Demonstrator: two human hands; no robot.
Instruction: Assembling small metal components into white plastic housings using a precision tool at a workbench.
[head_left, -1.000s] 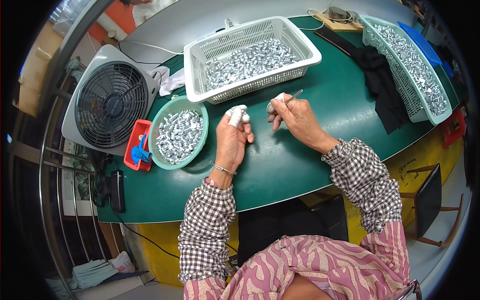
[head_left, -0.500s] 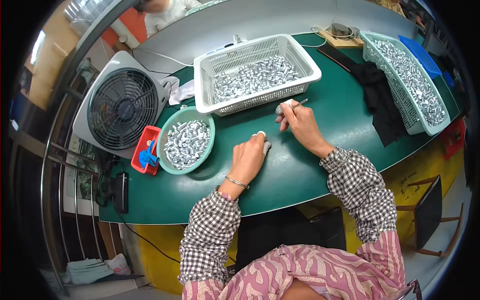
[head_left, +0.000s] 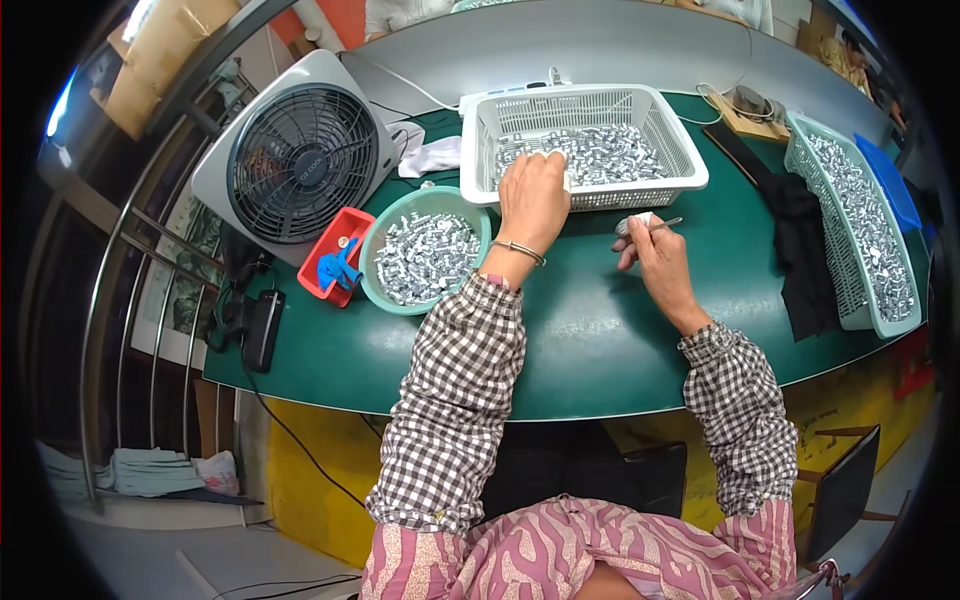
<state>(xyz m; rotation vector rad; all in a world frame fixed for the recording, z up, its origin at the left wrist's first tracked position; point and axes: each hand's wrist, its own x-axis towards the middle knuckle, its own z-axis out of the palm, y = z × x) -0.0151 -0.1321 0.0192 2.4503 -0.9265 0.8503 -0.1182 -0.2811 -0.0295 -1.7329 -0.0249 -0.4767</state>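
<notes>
Here, in the head view, the left hand overhangs the white basket, fingertips hidden; I cannot tell their grip. Metal parts lie inside; in front of the basket, the right hand grasps a partly covered tool.

Grey box fan with black grille, left end of green-topped table. Small red plastic bin beside it, crumpled blue item inside. White cloth right of fan. Long black cloth farther right. Grey block on pale wooden board behind. Black-seated wooden chair, lower right.
</notes>
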